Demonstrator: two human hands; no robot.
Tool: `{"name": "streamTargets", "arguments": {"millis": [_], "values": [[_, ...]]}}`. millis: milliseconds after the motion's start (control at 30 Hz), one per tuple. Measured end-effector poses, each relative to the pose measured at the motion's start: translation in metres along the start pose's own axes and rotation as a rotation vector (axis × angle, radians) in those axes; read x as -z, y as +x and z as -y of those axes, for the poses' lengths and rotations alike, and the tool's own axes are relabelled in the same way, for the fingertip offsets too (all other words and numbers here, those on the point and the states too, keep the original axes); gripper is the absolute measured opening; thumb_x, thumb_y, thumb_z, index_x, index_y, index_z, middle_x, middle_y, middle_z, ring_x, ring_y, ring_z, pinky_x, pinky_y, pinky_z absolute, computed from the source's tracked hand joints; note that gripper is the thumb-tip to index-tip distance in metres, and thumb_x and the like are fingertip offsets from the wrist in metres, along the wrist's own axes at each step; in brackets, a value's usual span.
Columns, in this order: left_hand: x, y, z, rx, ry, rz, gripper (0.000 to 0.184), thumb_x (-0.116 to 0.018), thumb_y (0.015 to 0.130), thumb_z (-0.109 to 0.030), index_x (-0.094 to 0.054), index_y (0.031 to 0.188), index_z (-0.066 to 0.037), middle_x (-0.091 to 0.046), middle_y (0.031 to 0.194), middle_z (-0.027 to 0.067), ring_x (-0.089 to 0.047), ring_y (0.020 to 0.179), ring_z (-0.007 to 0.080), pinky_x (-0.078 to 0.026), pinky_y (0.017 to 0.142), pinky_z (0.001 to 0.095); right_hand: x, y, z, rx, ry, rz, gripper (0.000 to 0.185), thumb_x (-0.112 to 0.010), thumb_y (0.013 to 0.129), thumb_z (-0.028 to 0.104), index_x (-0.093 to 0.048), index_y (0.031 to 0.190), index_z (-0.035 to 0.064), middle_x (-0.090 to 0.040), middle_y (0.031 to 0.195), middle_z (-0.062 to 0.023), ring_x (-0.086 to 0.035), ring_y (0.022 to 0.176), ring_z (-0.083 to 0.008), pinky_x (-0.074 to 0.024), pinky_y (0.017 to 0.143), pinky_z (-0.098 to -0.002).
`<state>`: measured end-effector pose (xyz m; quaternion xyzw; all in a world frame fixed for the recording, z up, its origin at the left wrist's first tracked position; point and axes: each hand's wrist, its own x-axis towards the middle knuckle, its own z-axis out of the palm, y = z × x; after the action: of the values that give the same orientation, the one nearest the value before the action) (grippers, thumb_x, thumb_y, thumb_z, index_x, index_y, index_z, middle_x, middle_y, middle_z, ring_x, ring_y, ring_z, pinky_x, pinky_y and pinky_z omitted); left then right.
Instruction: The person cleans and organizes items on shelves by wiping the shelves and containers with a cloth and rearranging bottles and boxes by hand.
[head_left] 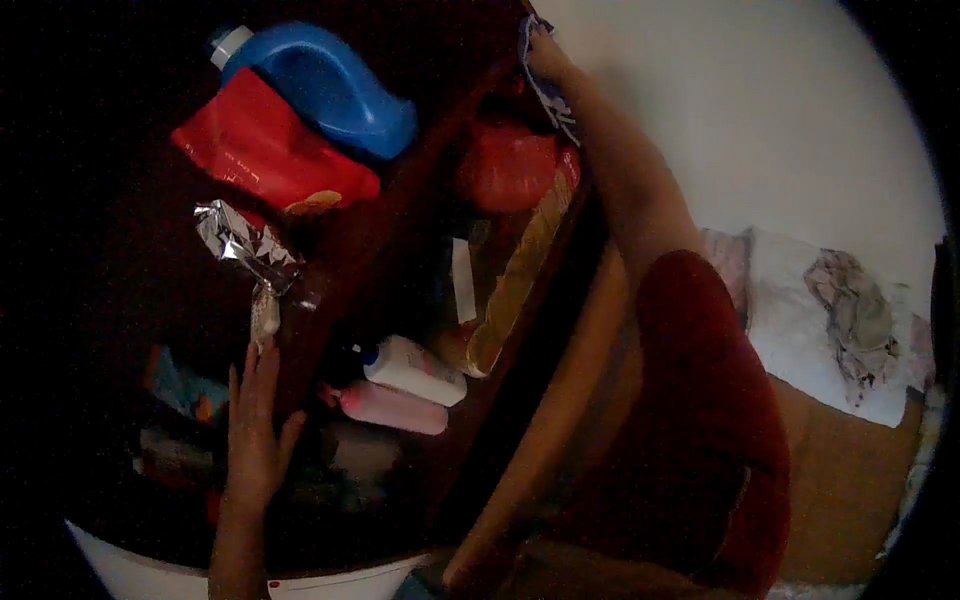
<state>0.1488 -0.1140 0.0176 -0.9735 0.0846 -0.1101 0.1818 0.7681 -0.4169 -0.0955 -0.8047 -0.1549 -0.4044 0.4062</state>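
My left hand [258, 430] lies back up with its fingers apart, and its fingertips reach the lower end of a pale item [265, 315] below crumpled silver foil [240, 240]. At the top, my right hand [546, 56] is closed round a blue and white patterned cloth [545, 98], which hangs along the edge of the dark surface. A red packet [265, 150] lies above the foil, against a large blue bottle [330, 85] with a white cap. Right of my left hand lie a white bottle [415, 371] and a pink bottle [393, 408], side by side.
A long yellowish packet [525, 270] and a translucent red bag [508, 168] lie near the right edge. Beside them is a white strip [463, 280]. A teal packet [185, 385] sits left of my left hand. At far right, a crumpled greyish cloth [855, 310] rests on a white sheet.
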Motion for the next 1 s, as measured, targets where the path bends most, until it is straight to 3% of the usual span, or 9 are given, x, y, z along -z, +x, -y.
{"name": "streamTargets", "arguments": {"millis": [33, 100, 133, 200, 233, 400, 700, 867, 1000], "values": [[0.002, 0.000, -0.002, 0.002, 0.008, -0.007, 0.080, -0.065, 0.072, -0.004, -0.024, 0.141, -0.005, -0.025, 0.146, 0.0145, -0.021, 0.136, 0.0326, -0.015, 0.110, 0.0479, 0.002, -0.011, 0.014, -0.001, -0.001, 0.009, 0.045, -0.051, 0.082, 0.015, -0.045, 0.124, -0.0005, -0.040, 0.133, -0.0243, -0.038, 0.122, -0.0426, -0.0324, 0.102, -0.0437], [0.000, 0.001, -0.002, 0.026, 0.005, -0.013, 0.079, -0.064, 0.073, -0.005, -0.024, 0.141, -0.006, -0.026, 0.146, 0.0140, -0.022, 0.136, 0.0323, -0.017, 0.110, 0.0482, 0.002, -0.046, 0.041, 0.163, -0.116, -0.251, 0.040, -0.054, 0.081, 0.012, -0.049, 0.119, 0.0005, -0.044, 0.129, -0.0249, -0.043, 0.119, -0.0388, -0.0394, 0.096, -0.0415], [-0.002, 0.001, -0.002, 0.047, 0.009, -0.019, 0.077, -0.064, 0.075, -0.005, -0.025, 0.141, -0.008, -0.027, 0.145, 0.0135, -0.023, 0.135, 0.0319, -0.018, 0.109, 0.0484, 0.007, -0.062, 0.057, 0.157, -0.119, -0.215, 0.040, -0.054, 0.081, 0.012, -0.049, 0.119, 0.0005, -0.044, 0.129, -0.0249, -0.043, 0.119, -0.0388, -0.0394, 0.096, -0.0415], [-0.009, -0.004, 0.006, 0.054, 0.027, -0.013, 0.075, -0.063, 0.076, -0.006, -0.025, 0.141, -0.009, -0.028, 0.145, 0.0133, -0.024, 0.135, 0.0319, -0.020, 0.109, 0.0487, 0.016, -0.099, 0.084, 0.325, -0.318, -0.080, 0.054, -0.048, 0.089, 0.008, -0.027, 0.139, 0.0003, -0.031, 0.140, -0.0234, -0.036, 0.124, -0.0375, -0.0302, 0.102, -0.0416], [-0.012, -0.006, 0.008, 0.055, 0.071, -0.051, 0.073, -0.063, 0.077, -0.007, -0.026, 0.141, -0.010, -0.029, 0.144, 0.0131, -0.025, 0.134, 0.0318, -0.022, 0.108, 0.0490, 0.026, -0.116, 0.088, 0.574, 0.168, -0.240, 0.051, -0.043, 0.093, 0.012, -0.028, 0.140, 0.0054, -0.023, 0.145, -0.0200, -0.030, 0.130, -0.0328, -0.0293, 0.105, -0.0418], [-0.018, -0.006, 0.016, 0.061, 0.215, -0.130, 0.065, -0.062, 0.081, -0.013, -0.033, 0.139, -0.014, -0.035, 0.141, 0.0138, -0.037, 0.127, 0.0338, -0.030, 0.104, 0.0463, 0.108, -0.233, 0.085, 0.343, 0.268, -0.160, 0.047, -0.047, 0.090, 0.015, -0.034, 0.134, 0.0062, -0.030, 0.138, -0.0187, -0.035, 0.125, -0.0319, -0.0327, 0.100, -0.0405], [-0.036, -0.008, 0.045, 0.059, 0.304, -0.204, 0.059, -0.060, 0.084, -0.017, -0.034, 0.138, -0.016, -0.043, 0.135, 0.0140, -0.046, 0.119, 0.0335, -0.040, 0.096, 0.0414, 0.193, -0.481, -0.025, -0.440, 0.075, 0.238, 0.040, -0.054, 0.085, 0.021, -0.046, 0.121, 0.0080, -0.044, 0.122, -0.0159, -0.047, 0.112, -0.0300, -0.0404, 0.088, -0.0374], [-0.037, -0.003, 0.063, 0.055, 0.229, -0.124, 0.058, -0.058, 0.085, -0.013, -0.034, 0.138, -0.015, -0.041, 0.136, 0.0137, -0.045, 0.120, 0.0334, -0.039, 0.097, 0.0411, 0.151, -0.464, -0.032, -0.485, -0.028, 0.375, 0.036, -0.058, 0.082, 0.025, -0.053, 0.114, 0.0090, -0.052, 0.113, -0.0143, -0.053, 0.104, -0.0290, -0.0447, 0.082, -0.0357], [-0.040, -0.008, 0.066, 0.110, 0.299, -0.085, 0.059, -0.056, 0.083, -0.004, -0.035, 0.138, -0.013, -0.039, 0.138, 0.0131, -0.040, 0.125, 0.0326, -0.036, 0.101, 0.0404, 0.073, -0.353, -0.038, -0.452, -0.260, 0.351, 0.034, -0.062, 0.079, 0.028, -0.059, 0.108, 0.0098, -0.059, 0.105, -0.0130, -0.058, 0.099, -0.0281, -0.0482, 0.077, -0.0343]]}}
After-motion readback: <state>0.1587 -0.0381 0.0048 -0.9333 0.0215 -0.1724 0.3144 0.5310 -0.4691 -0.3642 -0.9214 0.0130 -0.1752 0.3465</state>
